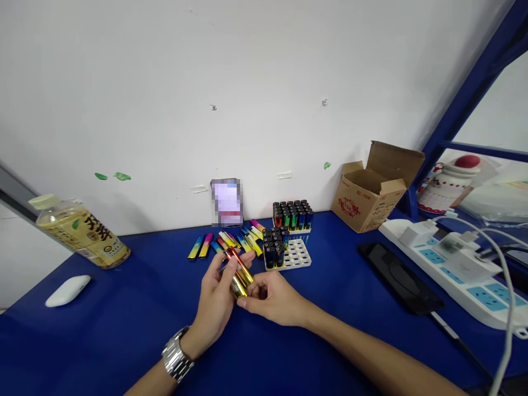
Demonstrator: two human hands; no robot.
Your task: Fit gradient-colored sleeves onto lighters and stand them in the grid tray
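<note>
My left hand (216,300), with a metal watch on the wrist, is closed around a small bundle of shiny gold and red lighter sleeves (239,272). My right hand (274,300) pinches the lower end of the same bundle. Just beyond them, several rainbow-coloured sleeves (231,242) lie loose on the blue table (124,319). A white tray (297,256) holds several dark lighters (275,247) standing upright at its left side. A second, full tray of lighters (292,215) stands behind it by the wall.
A tea bottle (80,231) lies on its side at the far left, with a white mouse (68,290) near it. An open cardboard box (373,190) sits at the back right. A black phone (400,278) and a white power strip (457,269) with cables lie to the right.
</note>
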